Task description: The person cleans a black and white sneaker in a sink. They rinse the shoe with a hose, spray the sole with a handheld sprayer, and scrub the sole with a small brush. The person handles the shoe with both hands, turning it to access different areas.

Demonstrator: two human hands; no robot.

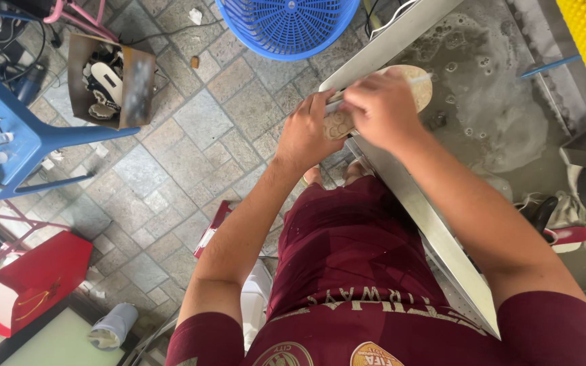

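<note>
Soapy water fills the metal basin [510, 102] ahead of me; paved floor lies open to its left. Over the basin's near edge I see a tan shoe sole [412, 80], my left hand [304, 132] grasping its heel end, my right hand [380, 105] clenched around a thin white brush handle [420, 78] on top.

Head view, as I see it: left hand [304, 132] gripping tan shoe sole [412, 81]; right hand [382, 108] pressing small brush [420, 78] onto it; soapy metal basin [503, 122] beneath; blue basket [289, 27] near.
</note>
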